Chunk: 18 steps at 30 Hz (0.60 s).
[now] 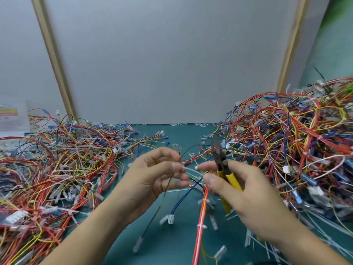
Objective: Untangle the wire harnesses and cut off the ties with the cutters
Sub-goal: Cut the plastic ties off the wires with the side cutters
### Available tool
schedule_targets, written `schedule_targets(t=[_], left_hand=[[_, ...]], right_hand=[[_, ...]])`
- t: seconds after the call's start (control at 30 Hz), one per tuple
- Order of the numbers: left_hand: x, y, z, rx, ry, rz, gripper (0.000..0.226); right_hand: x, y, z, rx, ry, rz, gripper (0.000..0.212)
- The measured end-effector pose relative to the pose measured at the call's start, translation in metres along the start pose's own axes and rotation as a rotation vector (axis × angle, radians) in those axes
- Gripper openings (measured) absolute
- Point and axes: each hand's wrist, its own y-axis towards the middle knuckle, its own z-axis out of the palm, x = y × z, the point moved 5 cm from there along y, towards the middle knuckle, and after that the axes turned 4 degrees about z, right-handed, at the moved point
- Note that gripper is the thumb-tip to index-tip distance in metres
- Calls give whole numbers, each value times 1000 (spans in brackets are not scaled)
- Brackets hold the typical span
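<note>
Fingers [176, 166] of left hand [152, 178] pinch wires [168, 186]. Right hand [248, 190] grips yellow-handled cutters [222, 165], jaws pointing up. Red harness [201, 217] runs down between hands over green mat [172, 245]. Left pile [57, 159], right pile [296, 140]. Far-left label [8, 115] blurred, unreadable.

Cutters [222, 165] with dull dark metal head and yellow plastic handle sleeves, wire harnesses [286, 134] in glossy plastic insulation, white plastic connector [170, 219], translucent plastic ties [202, 226], matt green surface [172, 245], wooden batten [53, 60], matt grey wall panel [168, 64]
</note>
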Motion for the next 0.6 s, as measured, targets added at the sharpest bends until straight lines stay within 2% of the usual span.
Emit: schedule_targets(t=[0.17,0.37,0.47,0.6], left_hand=[[6,-3,9,115,36,-22,18],[7,-5,9,109,238,44,16],[6,-5,9,79,271,90,22],[5,-4,9,51,320,123,27]], right_hand=[[-3,-1,6,24,-102,-9,5],[0,-2,10,62,-151,-86,7],[-3,-2,11,63,-148,-81,15],[-5,0,13,42,-186,-77,16]])
